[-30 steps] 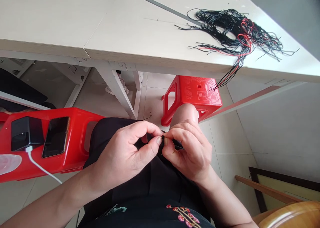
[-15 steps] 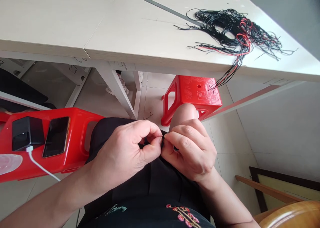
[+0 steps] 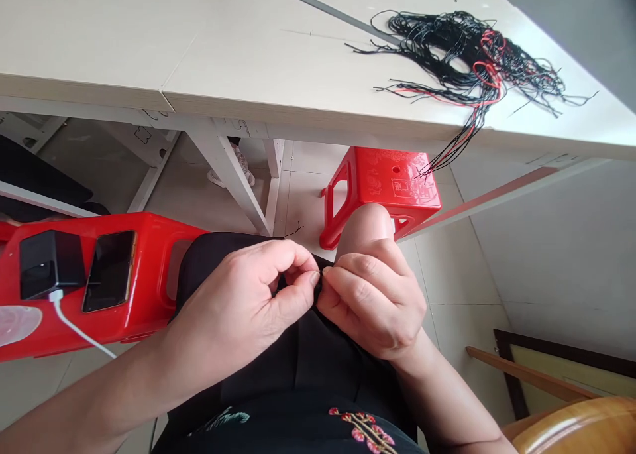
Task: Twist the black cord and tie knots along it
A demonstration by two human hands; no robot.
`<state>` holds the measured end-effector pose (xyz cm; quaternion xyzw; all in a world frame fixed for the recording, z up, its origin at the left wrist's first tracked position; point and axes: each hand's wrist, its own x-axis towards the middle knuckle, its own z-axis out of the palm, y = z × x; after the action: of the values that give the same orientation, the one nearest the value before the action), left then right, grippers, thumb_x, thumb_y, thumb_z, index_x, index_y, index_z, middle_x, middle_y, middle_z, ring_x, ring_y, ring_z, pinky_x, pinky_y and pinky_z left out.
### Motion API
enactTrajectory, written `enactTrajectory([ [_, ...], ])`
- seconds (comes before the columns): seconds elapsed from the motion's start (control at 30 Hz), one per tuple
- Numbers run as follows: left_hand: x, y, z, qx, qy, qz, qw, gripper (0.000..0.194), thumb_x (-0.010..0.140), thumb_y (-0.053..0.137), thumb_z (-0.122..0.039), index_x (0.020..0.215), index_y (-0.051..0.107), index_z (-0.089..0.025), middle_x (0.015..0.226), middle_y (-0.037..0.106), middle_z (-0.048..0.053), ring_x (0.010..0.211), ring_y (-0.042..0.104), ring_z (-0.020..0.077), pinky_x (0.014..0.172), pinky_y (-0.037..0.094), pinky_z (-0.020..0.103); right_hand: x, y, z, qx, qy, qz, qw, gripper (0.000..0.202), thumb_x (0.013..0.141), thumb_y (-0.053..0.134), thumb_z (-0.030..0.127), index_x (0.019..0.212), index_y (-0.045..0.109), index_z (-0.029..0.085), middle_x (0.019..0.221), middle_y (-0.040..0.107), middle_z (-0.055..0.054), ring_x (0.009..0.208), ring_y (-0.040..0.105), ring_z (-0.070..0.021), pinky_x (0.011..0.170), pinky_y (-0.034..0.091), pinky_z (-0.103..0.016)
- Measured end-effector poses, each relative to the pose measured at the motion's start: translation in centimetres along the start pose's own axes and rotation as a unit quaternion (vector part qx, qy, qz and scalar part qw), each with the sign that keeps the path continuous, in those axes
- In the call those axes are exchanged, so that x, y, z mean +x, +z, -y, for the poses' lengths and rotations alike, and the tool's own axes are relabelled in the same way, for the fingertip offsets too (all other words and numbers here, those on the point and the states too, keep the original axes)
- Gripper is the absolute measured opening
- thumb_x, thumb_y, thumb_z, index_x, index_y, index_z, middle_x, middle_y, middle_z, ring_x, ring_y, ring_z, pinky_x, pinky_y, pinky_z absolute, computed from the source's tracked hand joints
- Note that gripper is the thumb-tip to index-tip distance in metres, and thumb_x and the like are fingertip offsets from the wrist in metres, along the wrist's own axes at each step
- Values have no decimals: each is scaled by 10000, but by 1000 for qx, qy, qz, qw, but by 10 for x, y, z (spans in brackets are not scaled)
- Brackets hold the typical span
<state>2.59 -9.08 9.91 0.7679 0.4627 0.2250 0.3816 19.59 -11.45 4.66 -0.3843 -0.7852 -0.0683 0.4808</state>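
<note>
Above my dark-clothed lap, my left hand (image 3: 263,301) is closed in a pinch, thumb against forefinger. Close beside its fingertips, my right hand (image 3: 375,295) is also closed, its fingers curled and pinched. Something small and dark shows between the two sets of fingertips, too small and too hidden to make out. A short black cord end (image 3: 294,232) sticks out beyond my left hand. On the table (image 3: 248,56) lies a tangled bundle of black cords (image 3: 437,36) with some red ones, its ends hanging over the front edge.
A grey metal strip (image 3: 332,14) lies partly under the bundle. Under the table stands a red stool (image 3: 382,182). At the left, another red stool (image 3: 149,262) bears a phone (image 3: 110,270) and a black device (image 3: 52,262) with a white cable. Wooden furniture (image 3: 581,427) is at lower right.
Both hands have shifted very slightly to the left, still pinched close together. The view has moved a little; the bundle and stools stay in place.
</note>
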Motion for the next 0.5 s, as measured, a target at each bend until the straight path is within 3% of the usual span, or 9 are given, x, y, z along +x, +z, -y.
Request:
enactTrajectory([
  [0.27,4,-1,3,-34,-43,44,998,167,783,542,-166,620,558,-198,530,474,-62,470,420,70,417,341,179,0,-2,-5,-7,-74,26,997,151,780,658,50,763,587,182,631,602,-24,620,490,-161,546,431,-331],
  [0.4,6,0,3,-94,-107,93,985,125,751,548,-158,629,534,-183,554,449,-75,499,394,52,432,326,152,0,2,-4,3,-72,-9,997,175,767,672,43,709,577,179,596,591,-18,604,488,-159,521,427,-325],
  [0.5,6,2,4,-137,-130,98,977,108,744,546,-160,639,531,-178,558,427,-81,499,362,45,429,308,146,-1,6,-1,25,-39,-45,998,177,761,658,30,706,579,178,593,601,-21,607,486,-159,505,427,-314],
])
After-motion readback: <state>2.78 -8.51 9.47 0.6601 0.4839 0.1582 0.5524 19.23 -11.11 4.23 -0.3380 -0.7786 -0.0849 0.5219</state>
